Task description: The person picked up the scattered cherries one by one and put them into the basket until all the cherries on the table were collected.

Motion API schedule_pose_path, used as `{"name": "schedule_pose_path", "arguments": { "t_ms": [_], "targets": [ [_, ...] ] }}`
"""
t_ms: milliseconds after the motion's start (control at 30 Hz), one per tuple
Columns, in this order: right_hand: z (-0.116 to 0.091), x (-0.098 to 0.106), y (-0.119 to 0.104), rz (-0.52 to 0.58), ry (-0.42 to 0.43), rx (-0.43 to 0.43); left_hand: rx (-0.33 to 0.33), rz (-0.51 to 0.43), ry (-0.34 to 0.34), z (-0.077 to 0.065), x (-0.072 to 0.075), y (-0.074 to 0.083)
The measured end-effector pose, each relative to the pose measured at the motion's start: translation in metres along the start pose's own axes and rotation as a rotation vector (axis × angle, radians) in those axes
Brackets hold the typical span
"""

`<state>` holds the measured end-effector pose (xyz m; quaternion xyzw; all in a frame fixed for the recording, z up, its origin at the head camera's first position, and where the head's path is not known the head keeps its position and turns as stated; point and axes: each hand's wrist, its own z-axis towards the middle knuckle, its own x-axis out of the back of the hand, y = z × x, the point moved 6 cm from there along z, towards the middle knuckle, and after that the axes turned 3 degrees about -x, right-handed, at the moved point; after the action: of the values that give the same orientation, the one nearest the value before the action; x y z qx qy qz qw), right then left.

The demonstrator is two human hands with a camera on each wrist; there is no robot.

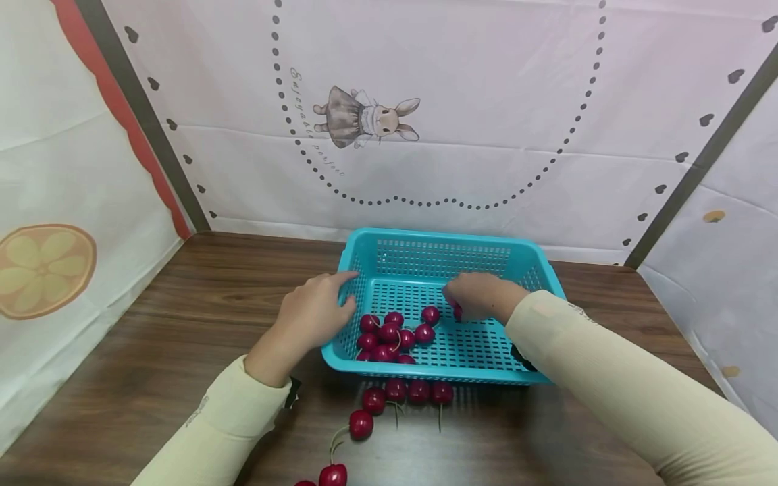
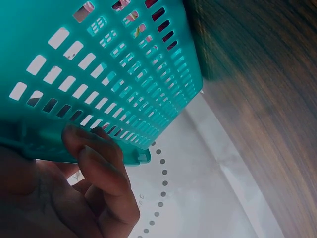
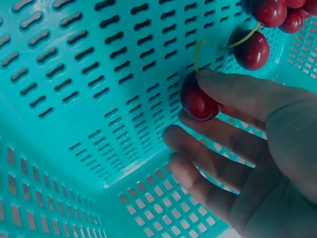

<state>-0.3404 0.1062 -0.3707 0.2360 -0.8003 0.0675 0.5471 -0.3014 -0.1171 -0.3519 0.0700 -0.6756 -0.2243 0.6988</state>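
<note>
A turquoise plastic basket (image 1: 450, 373) with slotted walls stands on the table. My left hand (image 1: 314, 309) is at its left rim; in the left wrist view, curled fingers (image 2: 106, 166) rest against the outside just below the rim. Inside the basket, my right hand (image 1: 483, 295) pinches a dark red cherry (image 3: 198, 99) with a green stem between thumb and index finger, low over the bottom. The other fingers are loosely bent. Several cherries (image 1: 389, 333) lie together in the basket's front left part, and a stemmed cherry (image 3: 252, 51) sits near the held one.
In front of the basket, a curved line of several cherries (image 1: 361, 425) lies on the dark wooden table (image 1: 255, 283), running toward the front edge of view. Behind the table hangs a white printed cloth (image 1: 486, 101); similar cloth covers both sides.
</note>
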Motion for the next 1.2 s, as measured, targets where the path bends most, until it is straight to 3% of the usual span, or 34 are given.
{"name": "schedule_pose_path", "arguments": {
  "t_ms": [300, 567, 800, 1033, 1200],
  "targets": [
    [-0.001, -0.007, -0.001, 0.016, -0.051, -0.02, 0.011, -0.008, -0.004, -0.001, 0.0, 0.001],
    [-0.008, 0.009, 0.004, 0.074, -0.022, -0.027, 0.011, -0.002, 0.0, -0.001, 0.0, 0.001],
    [-0.025, 0.042, 0.0, 0.076, 0.134, 0.055, 0.012, -0.006, -0.005, 0.0, 0.001, 0.0],
    [-0.06, 0.078, -0.008, 0.106, 0.29, 0.103, 0.005, -0.008, -0.01, 0.0, 0.002, 0.001],
    [-0.091, 0.085, -0.028, 0.091, 0.385, 0.155, 0.005, -0.007, -0.011, 0.0, 0.001, 0.0]
  ]
}}
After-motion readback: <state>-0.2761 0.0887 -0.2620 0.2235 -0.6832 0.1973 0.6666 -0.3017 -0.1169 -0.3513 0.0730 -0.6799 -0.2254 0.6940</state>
